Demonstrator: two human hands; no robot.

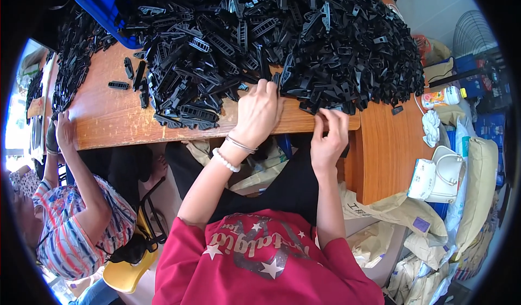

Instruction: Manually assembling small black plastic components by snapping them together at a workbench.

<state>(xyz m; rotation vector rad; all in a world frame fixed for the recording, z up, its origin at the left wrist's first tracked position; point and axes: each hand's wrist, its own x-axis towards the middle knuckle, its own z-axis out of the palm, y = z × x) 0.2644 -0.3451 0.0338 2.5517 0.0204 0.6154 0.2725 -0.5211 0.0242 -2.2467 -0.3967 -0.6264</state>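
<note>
A large heap of small black plastic parts (233,39) covers the table; many are ladder-like strips, others wedge-shaped pieces. My left hand (259,112), with bracelets at the wrist, is at the heap's near edge. Its fingers are bent and closed on a black plastic part (262,63) that sticks up past the knuckles. To its right, my right hand (330,139) is at the table's front edge with thumb and fingers curled inward, close to a few black parts. Whatever those fingertips may hold is hidden.
A blue plastic bin (103,9) tilts over the heap at the upper left. Another person's hand (65,131) touches the wooden table (116,123) at the left. A white handbag (448,175), a bottle (444,97) and paper sacks (380,210) are at the right. A fan stands behind.
</note>
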